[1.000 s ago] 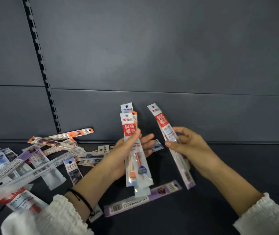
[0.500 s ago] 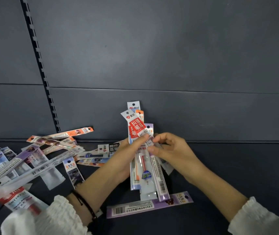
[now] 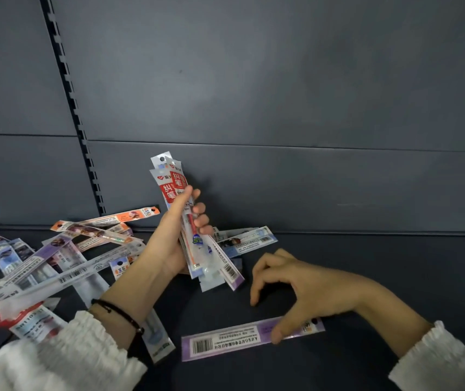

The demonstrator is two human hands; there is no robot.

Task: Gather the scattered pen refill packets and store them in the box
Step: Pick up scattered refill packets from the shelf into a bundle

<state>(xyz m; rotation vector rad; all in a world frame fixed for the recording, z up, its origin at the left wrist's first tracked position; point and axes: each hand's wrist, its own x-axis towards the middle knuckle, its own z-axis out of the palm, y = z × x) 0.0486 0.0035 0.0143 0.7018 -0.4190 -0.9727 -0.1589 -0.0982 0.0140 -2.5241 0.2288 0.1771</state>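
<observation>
Glossy bundle of packets (image 3: 173, 184), gripped upright in the left hand (image 3: 169, 244), fans loosely and may slip while the right hand (image 3: 304, 289), arched open with its thumb on the flat purple packet (image 3: 225, 341) at its 5 o'clock, pries that off the shelf (image 3: 395, 263); box unseen.

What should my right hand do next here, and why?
Probably pinch the purple refill packet and lift it into the bundle. The right hand arches over it, empty, thumb touching it, while the left hand grips the bundle upright.
</observation>
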